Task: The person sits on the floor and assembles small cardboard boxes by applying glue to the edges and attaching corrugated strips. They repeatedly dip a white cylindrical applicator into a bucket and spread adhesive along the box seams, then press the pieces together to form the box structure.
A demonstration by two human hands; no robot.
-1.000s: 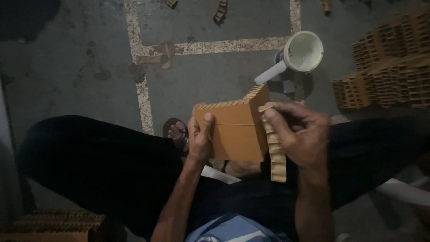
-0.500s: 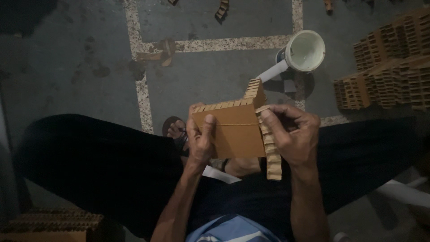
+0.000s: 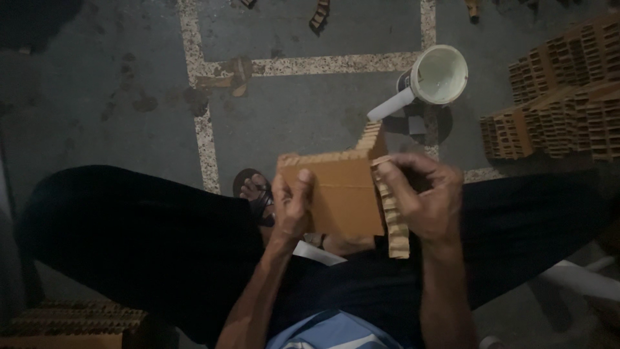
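Note:
I sit with dark trousers over my knees, holding a brown box-shaped piece with comb-toothed edges (image 3: pixel 342 194) above my lap. My left hand (image 3: pixel 292 203) grips its left side, thumb on the flat face. My right hand (image 3: pixel 423 194) is closed on a notched side strip (image 3: pixel 394 223) pressed along the box's right edge. Another toothed panel stands up at the box's far right corner.
A white plastic jug (image 3: pixel 439 76) with a handle stands on the grey floor ahead. Stacks of the same notched brown pieces (image 3: pixel 558 97) lie at the right, another stack (image 3: pixel 71 320) at the bottom left. My sandalled foot (image 3: pixel 255 190) shows below the box.
The box has dropped slightly toward my lap and tilted flatter. My right hand has slid the side strip closer along the right edge.

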